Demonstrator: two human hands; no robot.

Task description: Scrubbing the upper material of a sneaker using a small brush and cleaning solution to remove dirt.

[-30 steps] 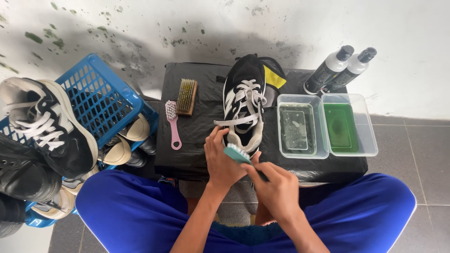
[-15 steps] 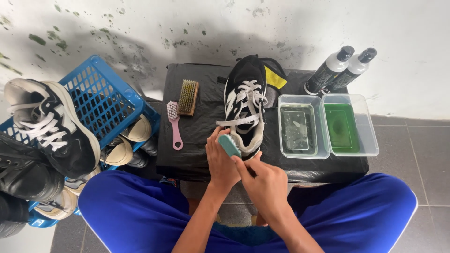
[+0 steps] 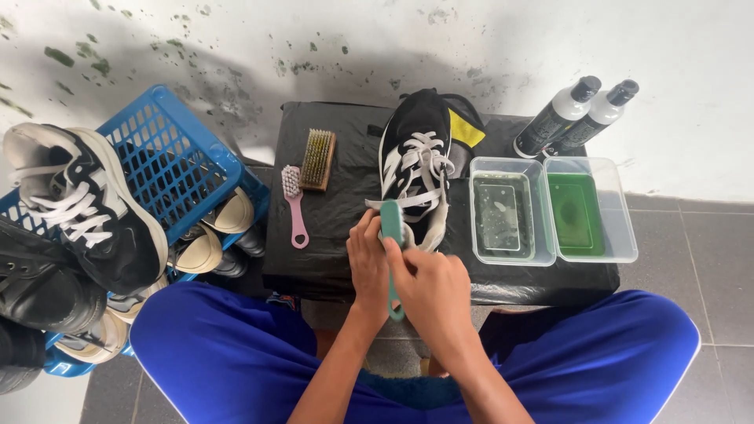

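Observation:
A black sneaker (image 3: 415, 157) with white laces lies on a black-covered low table (image 3: 338, 228), toe toward me. My right hand (image 3: 430, 292) grips a teal brush (image 3: 392, 243) whose head rests against the shoe's toe. My left hand (image 3: 367, 261) sits beside the brush at the toe, fingers curled against the shoe's near end.
A pink brush (image 3: 294, 206) and a wooden bristle brush (image 3: 318, 159) lie left of the shoe. Two clear tubs (image 3: 503, 216) (image 3: 585, 208) of liquid and two bottles (image 3: 556, 116) stand at right. A blue crate (image 3: 169, 169) with several shoes is at left.
My right hand has pushed the teal brush forward onto the shoe's toe. Both hands have shifted a little up and away from my lap.

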